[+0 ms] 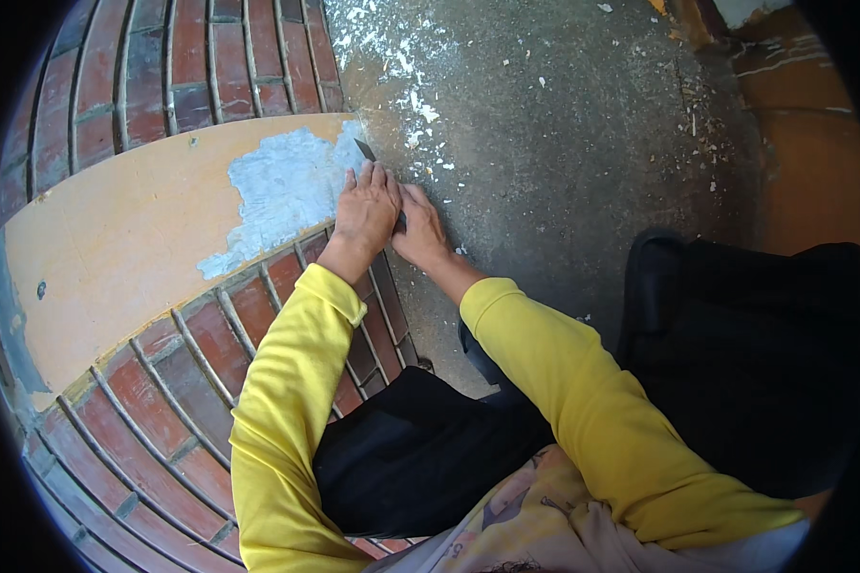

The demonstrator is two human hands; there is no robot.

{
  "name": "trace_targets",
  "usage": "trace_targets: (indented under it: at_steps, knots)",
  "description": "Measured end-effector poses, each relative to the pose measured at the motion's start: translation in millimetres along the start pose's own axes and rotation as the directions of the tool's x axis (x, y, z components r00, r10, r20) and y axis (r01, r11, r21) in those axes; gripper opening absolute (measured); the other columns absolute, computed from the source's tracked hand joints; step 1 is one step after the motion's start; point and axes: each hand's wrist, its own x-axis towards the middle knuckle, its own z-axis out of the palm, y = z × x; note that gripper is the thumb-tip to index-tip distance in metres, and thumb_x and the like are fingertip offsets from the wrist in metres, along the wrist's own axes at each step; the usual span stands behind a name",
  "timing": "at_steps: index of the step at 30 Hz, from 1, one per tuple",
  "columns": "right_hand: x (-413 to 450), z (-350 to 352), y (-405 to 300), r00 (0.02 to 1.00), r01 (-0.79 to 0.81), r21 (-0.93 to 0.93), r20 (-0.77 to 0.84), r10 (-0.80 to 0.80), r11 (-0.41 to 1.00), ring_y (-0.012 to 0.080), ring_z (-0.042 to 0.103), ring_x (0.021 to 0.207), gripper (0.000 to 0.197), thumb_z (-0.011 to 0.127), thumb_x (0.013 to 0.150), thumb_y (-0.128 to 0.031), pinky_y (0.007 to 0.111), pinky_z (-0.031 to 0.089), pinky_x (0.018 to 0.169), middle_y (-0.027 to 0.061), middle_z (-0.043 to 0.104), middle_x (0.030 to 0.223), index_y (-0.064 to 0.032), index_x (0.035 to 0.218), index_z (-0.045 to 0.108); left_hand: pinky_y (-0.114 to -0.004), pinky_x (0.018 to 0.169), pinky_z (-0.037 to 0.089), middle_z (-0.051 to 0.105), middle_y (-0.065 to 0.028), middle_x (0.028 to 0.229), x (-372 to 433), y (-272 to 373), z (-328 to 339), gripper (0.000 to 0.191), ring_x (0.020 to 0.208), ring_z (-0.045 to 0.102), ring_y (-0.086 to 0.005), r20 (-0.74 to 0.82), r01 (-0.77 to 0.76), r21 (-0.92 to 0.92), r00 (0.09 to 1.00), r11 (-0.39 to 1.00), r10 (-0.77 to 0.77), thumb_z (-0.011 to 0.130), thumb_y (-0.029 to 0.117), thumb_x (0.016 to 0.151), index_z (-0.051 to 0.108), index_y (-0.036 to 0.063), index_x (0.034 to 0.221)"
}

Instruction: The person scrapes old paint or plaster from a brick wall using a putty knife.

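A scraper with a dark flat blade is at the lower end of a painted wall panel, beside the floor. My right hand is closed around its dark handle. My left hand lies over the tool just behind the blade, its fingers pressed on it and partly hiding it. Around the blade, the panel's peach-coloured paint is gone and a pale blue-grey patch with a ragged edge shows. Whether the blade's tip touches the panel cannot be told.
Red brick wall with raised mortar joints flanks the panel on both sides. White paint flakes are scattered over the grey concrete floor. An orange-brown painted surface stands at the right. My dark-clothed legs are bent close to the wall.
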Motion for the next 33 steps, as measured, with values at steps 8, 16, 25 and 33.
trace_targets:
  at_steps: [8,16,25,33]
  knots:
    - [2,10,-4,1.000,-0.023,-0.031,0.007,0.023,0.999,0.0383,0.054,0.107,0.052,0.067,0.067,0.001,0.041,0.047,0.091,0.0191,0.053,0.114,0.0010,0.117,0.055,-0.049,0.112,0.029,0.044,-0.0210,0.142,6,-9,-2,0.047,0.135,0.038,-0.0340,0.010,0.050,0.037,0.999,0.998,-0.050,0.047,0.016,0.091,0.046,-0.0064,0.132]
    - [16,8,2,0.998,0.035,-0.027,-0.048,-0.037,0.999,0.0375,0.056,0.102,0.046,0.069,0.071,-0.002,0.041,0.048,0.088,0.0182,0.055,0.110,-0.0002,0.116,0.056,-0.051,0.111,0.030,0.045,-0.0205,0.141,11,-4,8,0.045,0.134,0.039,-0.0337,-0.022,0.091,0.097,0.996,0.991,-0.089,0.046,0.017,0.091,0.049,-0.0064,0.130]
    - [15,4,-3,0.998,-0.041,-0.041,0.034,0.043,0.998,0.0362,0.058,0.100,0.045,0.073,0.069,-0.008,0.038,0.049,0.086,0.0171,0.058,0.105,0.0002,0.111,0.060,-0.052,0.109,0.032,0.048,-0.0218,0.137,15,3,-16,0.040,0.133,0.040,-0.0340,0.155,0.130,0.018,0.979,0.991,-0.131,0.056,0.015,0.086,0.058,0.0002,0.122]
    - [27,10,12,1.000,0.002,-0.018,-0.010,-0.003,1.000,0.0367,0.058,0.099,0.041,0.073,0.068,-0.008,0.039,0.049,0.084,0.0155,0.058,0.103,-0.0007,0.107,0.061,-0.053,0.108,0.032,0.051,-0.0202,0.133,17,-10,1,0.040,0.131,0.041,-0.0351,-0.058,0.117,0.003,0.991,0.993,-0.117,0.056,0.018,0.085,0.060,0.0006,0.121]
